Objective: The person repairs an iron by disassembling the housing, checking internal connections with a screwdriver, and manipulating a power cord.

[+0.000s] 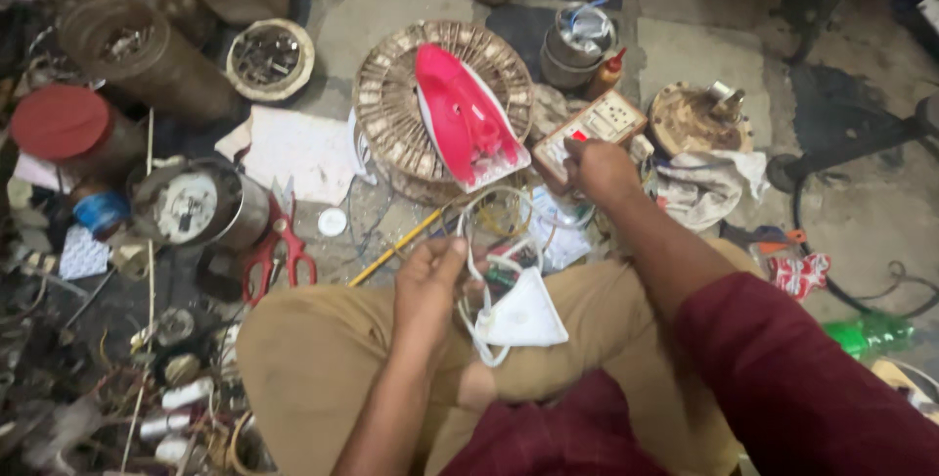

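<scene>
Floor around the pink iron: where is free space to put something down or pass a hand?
Bare floor lies beyond the switch board, between the metal tin and the chair legs. The white paper left of the woven mat under the pink iron is flat. The left side, around the scissors, is crowded.

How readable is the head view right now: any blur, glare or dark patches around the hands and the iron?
Head view: soft overall, with motion blur on the right hand at the switch board and on the left hand holding the white cord; the pink iron is evenly lit with only a mild sheen; the left edge and top corners fall into shadow, so the clutter there is hard to read.
</scene>
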